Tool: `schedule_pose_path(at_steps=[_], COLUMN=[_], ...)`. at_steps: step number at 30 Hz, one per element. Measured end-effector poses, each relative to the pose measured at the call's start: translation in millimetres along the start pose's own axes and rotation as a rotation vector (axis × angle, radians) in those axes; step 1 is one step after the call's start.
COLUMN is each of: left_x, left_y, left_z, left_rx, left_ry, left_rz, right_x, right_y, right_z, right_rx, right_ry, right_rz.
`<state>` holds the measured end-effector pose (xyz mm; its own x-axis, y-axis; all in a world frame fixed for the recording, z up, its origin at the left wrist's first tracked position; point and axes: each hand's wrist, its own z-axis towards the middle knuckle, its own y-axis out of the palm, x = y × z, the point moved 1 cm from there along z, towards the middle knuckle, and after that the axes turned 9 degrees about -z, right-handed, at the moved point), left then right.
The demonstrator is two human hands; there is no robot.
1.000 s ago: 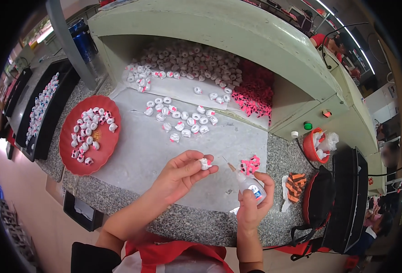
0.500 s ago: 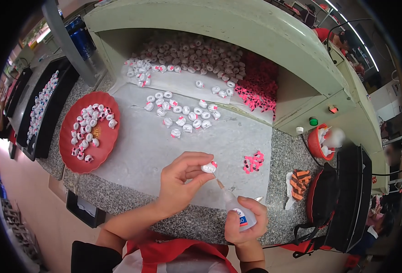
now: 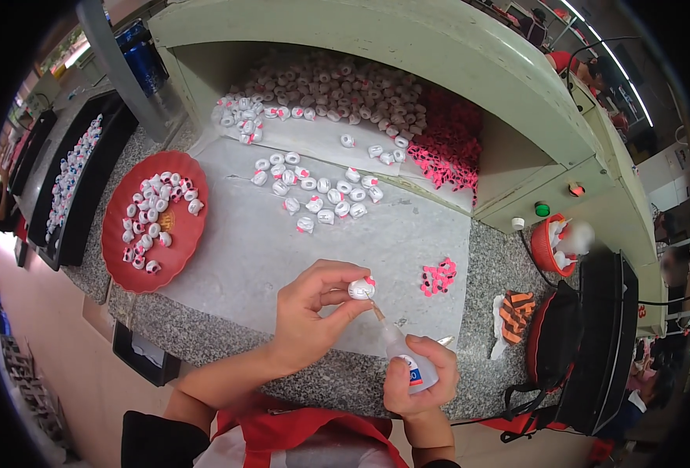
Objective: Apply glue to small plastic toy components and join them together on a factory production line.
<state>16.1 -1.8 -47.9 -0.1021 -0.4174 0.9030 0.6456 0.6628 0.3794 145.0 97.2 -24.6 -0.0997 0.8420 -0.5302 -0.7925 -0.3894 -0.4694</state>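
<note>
Between the thumb and fingers of my left hand (image 3: 314, 308) is a small white figurine piece (image 3: 361, 289) with a pink spot on its top. My right hand (image 3: 425, 382) grips a translucent squeeze bottle (image 3: 407, 359) with a blue label. Its thin nozzle tip reaches the underside of the piece; whether they touch I cannot tell. Right of my hands lies a small heap of pink bits (image 3: 439, 277), some with dark spots. Farther off, several similar white pieces (image 3: 325, 195) are spread over the white sheet (image 3: 228, 257).
A red scalloped plate (image 3: 119, 261) with white pieces stands at left. Behind, a pale green cabinet (image 3: 345, 23) shelters piles of white pieces and pink bits. On the right are a red basket (image 3: 544, 249), an orange-and-black striped cloth (image 3: 515, 313) and a black bag (image 3: 554, 335).
The held piece has turned slightly and the bottle's nozzle now sits a little closer under it. The whole view has shifted slightly; both hands keep their grip.
</note>
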Motion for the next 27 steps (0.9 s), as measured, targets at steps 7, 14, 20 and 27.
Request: schedule_pose_path(at_steps=[7, 14, 20, 27], left_x=[-1.6, -1.7, 0.2, 1.4], left_y=[0.5, 0.2, -0.3, -1.4], left_z=[-0.1, -0.4, 0.3, 0.8], left_rx=[-0.016, -0.019, -0.039, -0.039], left_ry=[0.010, 0.005, 0.029, 0.040], left_rz=[-0.005, 0.005, 0.069, 0.146], right_x=[1.8, 1.9, -0.1, 0.2], right_y=[1.5, 2.2, 2.4, 2.0], right_z=[-1.8, -3.0, -1.2, 0.5], right_rx=[0.005, 0.009, -0.009, -0.017], right_ry=[-0.005, 0.016, -0.026, -0.009], right_rz=[-0.025, 0.015, -0.020, 0.004])
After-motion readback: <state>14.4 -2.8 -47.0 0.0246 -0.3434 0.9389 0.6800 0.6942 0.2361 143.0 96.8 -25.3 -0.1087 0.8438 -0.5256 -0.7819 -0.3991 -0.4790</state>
